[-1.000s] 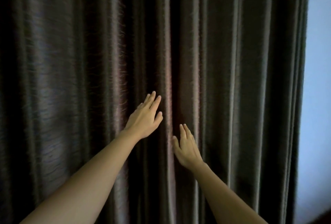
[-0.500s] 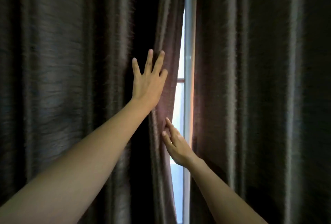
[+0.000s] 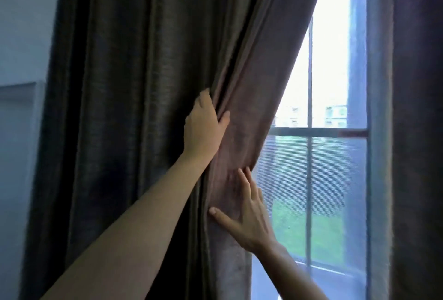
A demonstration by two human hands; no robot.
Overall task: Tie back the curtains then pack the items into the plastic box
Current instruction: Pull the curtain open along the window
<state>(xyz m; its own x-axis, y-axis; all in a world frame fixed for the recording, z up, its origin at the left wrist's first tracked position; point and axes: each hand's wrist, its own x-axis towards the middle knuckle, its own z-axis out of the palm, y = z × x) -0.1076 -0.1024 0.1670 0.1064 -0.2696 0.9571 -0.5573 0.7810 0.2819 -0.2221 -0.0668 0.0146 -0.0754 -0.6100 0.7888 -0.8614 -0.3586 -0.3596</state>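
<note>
A dark brown left curtain (image 3: 134, 98) hangs bunched toward the left, its inner edge pulled aside. My left hand (image 3: 203, 127) grips a gathered fold of that edge, fingers tucked behind the cloth and thumb in front. Lower down, my right hand (image 3: 247, 213) presses flat on the curtain's edge with straight, spread fingers. The right curtain (image 3: 417, 132) still hangs straight at the right side. The plastic box and the items are out of view.
A window (image 3: 318, 156) with white bars and a mesh screen shows between the curtains, bright daylight and grass outside. A pale wall (image 3: 21, 36) with a panel lies left of the curtain.
The left curtain has been drawn well to the left, widening the gap and baring the window. My left hand went from flat on the cloth to gripping a fold; my view turned left.
</note>
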